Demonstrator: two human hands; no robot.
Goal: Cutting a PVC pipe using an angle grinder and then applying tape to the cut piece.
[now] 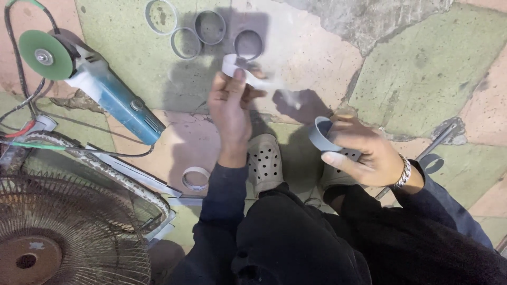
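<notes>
The left hand (229, 108) pinched a blurred white strip (237, 71) at its fingertips; the right hand (364, 153) closed on a grey ring (319, 134). Four more rings (203, 29) lay on the floor beyond, near an angle grinder (100, 87).

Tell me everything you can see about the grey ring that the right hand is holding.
The grey ring is a short slice of round pipe, apparently plastic, with a thin wall and an open centre. The right hand grips it, the thumb lying along its lower outer side and the fingers curled over its far side. It is held in the air above a grey perforated clog, tilted so that the opening faces up and to the left. It looks whole; fine detail of the edges cannot be judged.
</notes>
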